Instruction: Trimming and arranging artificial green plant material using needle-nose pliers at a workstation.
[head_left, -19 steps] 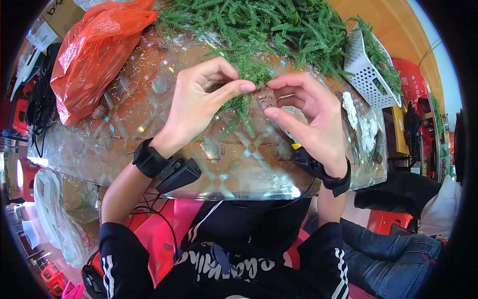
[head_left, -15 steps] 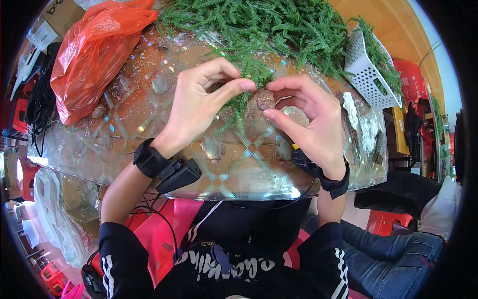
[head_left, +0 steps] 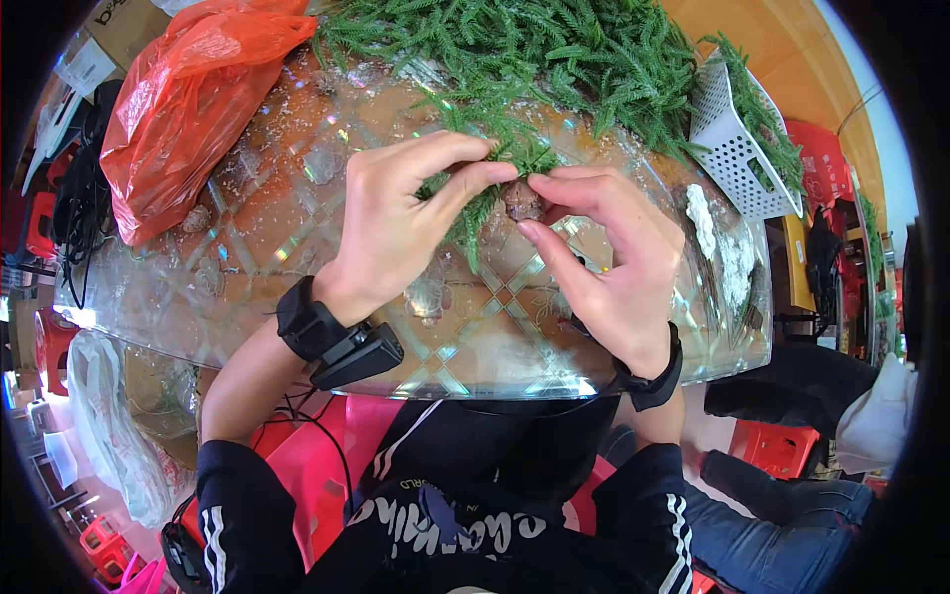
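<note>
Left hand [head_left: 401, 233]: bare, black wristband with black boxy module clipped under wrist, thin black cable running down forearm. Right hand [head_left: 604, 262]: bare, black wristband. Sleeves pushed up, black with white stripes at both elbows. Black top, white lettering across chest. Blue jeans.

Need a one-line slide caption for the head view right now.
Both hands, left hand and right hand, pinch a green fern sprig over a glass table, beside an orange plastic bag.

A glass table [head_left: 297, 297] carries green fern sprigs [head_left: 554, 49], an orange bag [head_left: 188, 109], a white basket [head_left: 737, 148].
</note>
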`<state>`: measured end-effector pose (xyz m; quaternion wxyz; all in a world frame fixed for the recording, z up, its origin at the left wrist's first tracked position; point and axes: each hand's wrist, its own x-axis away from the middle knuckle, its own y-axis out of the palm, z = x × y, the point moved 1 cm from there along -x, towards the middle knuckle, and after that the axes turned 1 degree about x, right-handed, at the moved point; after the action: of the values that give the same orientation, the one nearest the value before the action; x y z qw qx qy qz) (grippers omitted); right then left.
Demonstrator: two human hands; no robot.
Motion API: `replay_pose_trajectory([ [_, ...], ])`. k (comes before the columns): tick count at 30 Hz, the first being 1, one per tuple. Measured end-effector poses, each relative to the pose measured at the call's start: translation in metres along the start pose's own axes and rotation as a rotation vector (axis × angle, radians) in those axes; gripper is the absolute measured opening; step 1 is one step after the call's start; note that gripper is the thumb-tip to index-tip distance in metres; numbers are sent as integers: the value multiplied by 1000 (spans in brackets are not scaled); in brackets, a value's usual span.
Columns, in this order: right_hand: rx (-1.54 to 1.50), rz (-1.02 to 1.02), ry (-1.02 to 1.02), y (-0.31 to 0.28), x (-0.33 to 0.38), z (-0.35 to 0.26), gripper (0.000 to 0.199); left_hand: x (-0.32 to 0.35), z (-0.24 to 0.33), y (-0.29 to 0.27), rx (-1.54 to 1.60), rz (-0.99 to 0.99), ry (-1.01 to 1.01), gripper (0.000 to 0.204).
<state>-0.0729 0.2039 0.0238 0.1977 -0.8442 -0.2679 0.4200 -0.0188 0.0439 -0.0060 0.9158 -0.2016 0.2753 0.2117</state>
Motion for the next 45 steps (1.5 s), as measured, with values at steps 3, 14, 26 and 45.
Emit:
replay_pose_trajectory([
  [3,65,28,-45,0,0,-1,28,-1,4,0,-32,-1,68,12],
  [14,77,70,-12,6,0,-4,30,1,1,1,132,-83,-152,17],
  [26,44,39,14,-3,-4,4,16,-1,1,2,365,-270,-338,13],
  [45,-511,-179,416,-19,-13,25,31,5,-2,11,330,-391,-218,23],
])
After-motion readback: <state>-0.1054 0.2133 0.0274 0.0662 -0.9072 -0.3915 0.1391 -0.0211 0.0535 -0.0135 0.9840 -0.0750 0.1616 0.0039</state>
